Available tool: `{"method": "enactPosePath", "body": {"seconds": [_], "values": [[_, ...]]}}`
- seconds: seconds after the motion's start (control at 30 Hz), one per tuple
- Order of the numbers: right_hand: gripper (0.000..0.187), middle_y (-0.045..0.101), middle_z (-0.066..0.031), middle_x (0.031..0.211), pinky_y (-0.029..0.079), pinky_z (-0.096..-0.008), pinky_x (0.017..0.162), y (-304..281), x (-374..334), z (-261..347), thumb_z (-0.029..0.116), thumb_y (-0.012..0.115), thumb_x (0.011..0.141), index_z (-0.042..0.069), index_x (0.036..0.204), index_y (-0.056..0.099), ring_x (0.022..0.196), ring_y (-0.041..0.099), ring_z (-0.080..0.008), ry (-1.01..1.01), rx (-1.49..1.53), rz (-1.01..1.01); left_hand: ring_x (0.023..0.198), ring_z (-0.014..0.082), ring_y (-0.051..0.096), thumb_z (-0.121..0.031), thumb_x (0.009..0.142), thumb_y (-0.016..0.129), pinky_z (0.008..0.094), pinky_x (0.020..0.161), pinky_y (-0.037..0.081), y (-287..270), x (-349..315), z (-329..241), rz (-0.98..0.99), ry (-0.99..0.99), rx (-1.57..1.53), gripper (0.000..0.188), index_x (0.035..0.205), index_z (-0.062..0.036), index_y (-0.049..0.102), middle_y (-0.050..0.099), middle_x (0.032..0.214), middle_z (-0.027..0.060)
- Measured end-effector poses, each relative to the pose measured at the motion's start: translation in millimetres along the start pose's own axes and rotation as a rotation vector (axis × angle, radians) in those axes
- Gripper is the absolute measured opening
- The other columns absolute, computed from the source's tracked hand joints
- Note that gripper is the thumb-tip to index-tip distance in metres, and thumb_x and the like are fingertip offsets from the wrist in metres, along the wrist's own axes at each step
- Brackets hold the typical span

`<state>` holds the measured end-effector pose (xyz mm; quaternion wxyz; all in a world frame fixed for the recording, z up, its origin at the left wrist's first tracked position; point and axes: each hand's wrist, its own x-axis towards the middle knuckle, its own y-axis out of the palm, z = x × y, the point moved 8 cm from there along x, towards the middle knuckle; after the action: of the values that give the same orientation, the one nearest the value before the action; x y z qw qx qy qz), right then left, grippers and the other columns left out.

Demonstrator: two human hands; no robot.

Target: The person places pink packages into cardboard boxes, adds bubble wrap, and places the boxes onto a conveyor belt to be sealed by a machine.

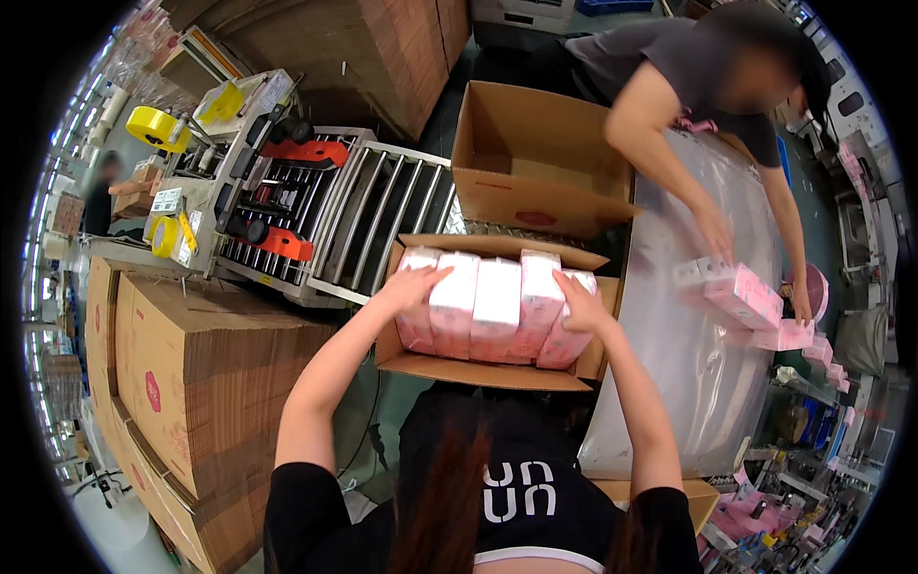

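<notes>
A brown carton (478, 371) lies open in front of me, holding a row of several pink-and-white, film-wrapped packs that look like tissue packs (495, 298). My left hand (416, 289) grips the row's left end, its fingers stretched over the top of the packs. At the opposite end, my right hand (581, 304) is curved over the rightmost pack, fingers on its upper edge. The packs stand side by side between my hands, their tops near the carton's rim. Their lower parts are hidden inside the carton.
Beyond stands another open carton (535, 182). A roller conveyor (382, 210) with a tape machine (239, 172) is at left, above stacked flat cartons (210, 383). At right, a co-worker (660, 105) handles pink packs (746, 295) on a metal table (669, 383).
</notes>
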<state>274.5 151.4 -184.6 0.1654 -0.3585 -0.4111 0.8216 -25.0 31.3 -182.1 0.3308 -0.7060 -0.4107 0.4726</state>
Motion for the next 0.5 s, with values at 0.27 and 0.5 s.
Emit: {"method": "enactPosePath", "body": {"seconds": [0.27, 0.5], "values": [[0.027, 0.069, -0.0237, 0.099, 0.055, -0.0437, 0.085, 16.4, 102.8, -43.3, 0.009, 0.057, 0.07, 0.003, 0.091, 0.073, 0.096, 0.067, -0.0366, 0.195, -0.233, 0.03, 0.119, 0.0316, 0.057, -0.009, 0.081, 0.053, 0.0394, 0.098, 0.048, 7.2, 90.5, 22.1, 0.001, -0.547, -0.036, 0.057, 0.135, -0.0255, 0.057, 0.06, 0.131, 0.0124], [0.052, 0.042, -0.023, 0.143, 0.026, -0.0512, 0.112, 58.9, 15.7, -7.6, 0.005, 0.05, 0.082, 0.001, 0.133, 0.046, 0.136, 0.036, -0.0394, 0.141, 0.033, -0.607, 0.107, 0.0291, 0.063, -0.012, 0.082, 0.061, 0.0418, 0.082, 0.053, 59.4, -53.0, -5.5, -0.321, -0.389, -0.457, 0.044, 0.126, -0.0162, 0.06, 0.068, 0.11, 0.0143]]}}
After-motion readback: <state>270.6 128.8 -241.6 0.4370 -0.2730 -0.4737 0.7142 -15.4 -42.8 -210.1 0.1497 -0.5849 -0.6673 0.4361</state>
